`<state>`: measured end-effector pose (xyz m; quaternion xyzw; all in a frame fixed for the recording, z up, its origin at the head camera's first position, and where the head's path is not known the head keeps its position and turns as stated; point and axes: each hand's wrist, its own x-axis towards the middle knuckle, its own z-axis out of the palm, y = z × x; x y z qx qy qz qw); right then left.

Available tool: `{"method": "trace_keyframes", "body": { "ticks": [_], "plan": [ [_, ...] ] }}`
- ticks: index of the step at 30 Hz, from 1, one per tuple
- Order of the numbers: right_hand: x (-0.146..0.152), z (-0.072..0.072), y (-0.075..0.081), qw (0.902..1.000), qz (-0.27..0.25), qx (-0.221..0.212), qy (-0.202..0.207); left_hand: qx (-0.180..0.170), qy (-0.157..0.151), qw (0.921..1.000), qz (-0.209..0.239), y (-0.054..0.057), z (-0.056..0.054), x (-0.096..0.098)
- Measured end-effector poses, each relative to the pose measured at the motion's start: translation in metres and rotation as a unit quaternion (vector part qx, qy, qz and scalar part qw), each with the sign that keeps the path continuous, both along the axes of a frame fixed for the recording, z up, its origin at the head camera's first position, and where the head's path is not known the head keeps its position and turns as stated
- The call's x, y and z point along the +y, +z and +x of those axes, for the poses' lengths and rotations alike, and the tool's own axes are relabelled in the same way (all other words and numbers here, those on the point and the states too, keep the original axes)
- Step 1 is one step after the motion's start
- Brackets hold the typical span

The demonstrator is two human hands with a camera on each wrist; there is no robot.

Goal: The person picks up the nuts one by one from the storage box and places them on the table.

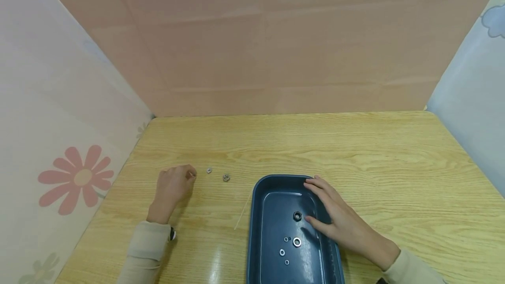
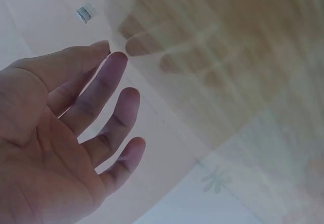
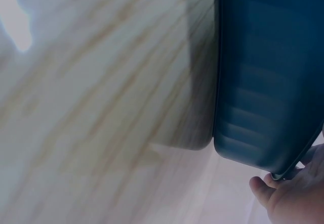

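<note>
Two nuts (image 1: 226, 178): on desk (image 1: 296, 143), lower left of centre. More nuts inside tray (image 1: 272, 214), bottom centre. Left hand (image 1: 173, 187) beside desk pair: thumb, forefinger pressed together; cannot tell if pinching anything. Right hand (image 1: 344, 220): spread, at tray's right rim.

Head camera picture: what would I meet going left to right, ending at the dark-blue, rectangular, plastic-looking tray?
Large printed flower with pink petals → bare left hand → small silver ring-like metal piece → larger silver nut-like metal piece → thin pale straight line → dark-blue tray.
</note>
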<state>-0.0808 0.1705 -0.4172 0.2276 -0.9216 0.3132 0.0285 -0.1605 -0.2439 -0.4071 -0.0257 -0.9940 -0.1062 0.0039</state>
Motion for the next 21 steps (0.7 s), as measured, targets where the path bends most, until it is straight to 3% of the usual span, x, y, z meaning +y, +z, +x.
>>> {"method": "trace_keyframes", "body": {
  "ticks": [12, 21],
  "plan": [
    [-0.0003, 0.0003, 0.0002, 1.0000, -0.002, 0.001, 0.003, -0.024, -0.006, 0.9997, 0.003, 0.0007, 0.0001, -0.0001],
    [-0.0001, -0.0007, 0.0011, 0.9999, -0.008, -0.009, 0.006, -0.002, -0.017, 0.9998, 0.006, 0.0016, 0.0022, 0.0007]
  ]
}}
